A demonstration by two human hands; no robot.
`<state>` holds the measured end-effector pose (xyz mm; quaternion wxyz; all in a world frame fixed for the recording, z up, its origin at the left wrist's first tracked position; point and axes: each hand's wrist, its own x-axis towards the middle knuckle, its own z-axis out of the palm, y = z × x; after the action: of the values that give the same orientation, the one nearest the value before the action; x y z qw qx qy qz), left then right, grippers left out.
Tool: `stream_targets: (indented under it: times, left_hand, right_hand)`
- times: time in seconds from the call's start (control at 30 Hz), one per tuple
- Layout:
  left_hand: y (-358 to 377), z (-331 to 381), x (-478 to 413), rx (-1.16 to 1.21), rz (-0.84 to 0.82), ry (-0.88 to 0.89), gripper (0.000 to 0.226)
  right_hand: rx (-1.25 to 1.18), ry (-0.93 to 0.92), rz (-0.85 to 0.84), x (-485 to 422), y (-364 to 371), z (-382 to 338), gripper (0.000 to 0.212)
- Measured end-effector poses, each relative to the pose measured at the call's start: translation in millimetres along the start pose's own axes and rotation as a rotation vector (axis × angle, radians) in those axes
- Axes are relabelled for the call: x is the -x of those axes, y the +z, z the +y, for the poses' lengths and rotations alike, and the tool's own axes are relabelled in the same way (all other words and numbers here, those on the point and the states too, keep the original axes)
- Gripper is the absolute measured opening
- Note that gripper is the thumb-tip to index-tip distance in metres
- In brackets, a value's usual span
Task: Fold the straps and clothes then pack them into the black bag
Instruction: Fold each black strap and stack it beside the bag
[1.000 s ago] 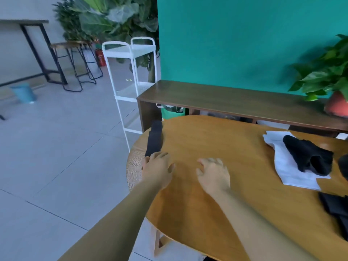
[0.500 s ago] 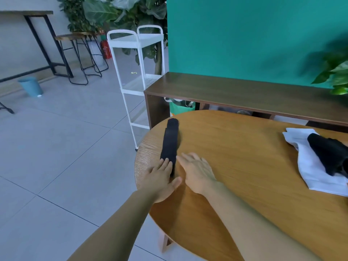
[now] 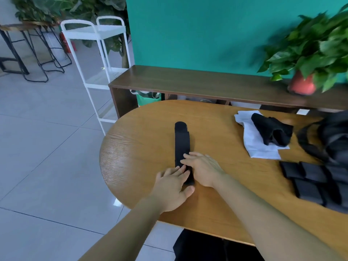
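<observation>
Both flat, fingers straight: left hand (image 3: pixel 173 183) and right hand (image 3: pixel 203 169) press side by side on the near (6 o'clock) end of the strap (image 3: pixel 181 142) on the bench (image 3: pixel 143 147). I'd pin with one and fold that end to the far tip at 12, edges square. The black bag (image 3: pixel 331 136) sits at 3 o'clock.

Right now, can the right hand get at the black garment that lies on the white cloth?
Probably yes. Only bare table lies between the right hand, flat on the black strap, and the black garment on the white cloth; nothing stands in the way.
</observation>
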<state>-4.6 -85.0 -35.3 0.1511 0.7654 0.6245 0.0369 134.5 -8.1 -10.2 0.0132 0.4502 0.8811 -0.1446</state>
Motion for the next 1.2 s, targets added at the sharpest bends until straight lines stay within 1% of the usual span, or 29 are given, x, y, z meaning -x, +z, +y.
stream_targets:
  times: [0.23,0.47,0.7,0.83,0.9,0.97,1.07,1.13,1.2]
  left_hand:
    - [21,61,-5,-0.005,-0.022,0.112,0.064]
    - [32,105,-2,-0.010,-0.026,0.157,0.063]
    - [34,112,-3,0.010,-0.025,0.166,0.060]
    - [23,109,-9,0.144,0.024,0.151,0.046]
    - [17,103,-12,0.180,0.058,0.155,0.044]
    - [12,96,-12,0.231,0.051,0.152,0.050]
    - [7,84,-11,0.294,0.047,0.138,0.068]
    - [7,78,-11,0.317,0.067,0.143,0.070]
    - [10,76,-12,0.298,0.076,0.180,0.071]
  right_hand:
    - [-0.002,0.089,0.040,66,8,56,0.068]
    - [-0.027,0.135,0.069,107,14,84,0.068]
    - [-0.039,0.127,0.078,121,13,90,0.070]
    - [-0.049,0.117,0.082,122,10,89,0.070]
    - [-0.068,0.115,0.087,122,9,89,0.071]
    - [-0.114,0.114,0.127,124,9,90,0.071]
    - [-0.169,0.115,0.222,129,9,95,0.072]
    - [-0.186,0.117,0.269,134,8,99,0.071]
    - [-0.181,0.101,0.270,137,10,100,0.071]
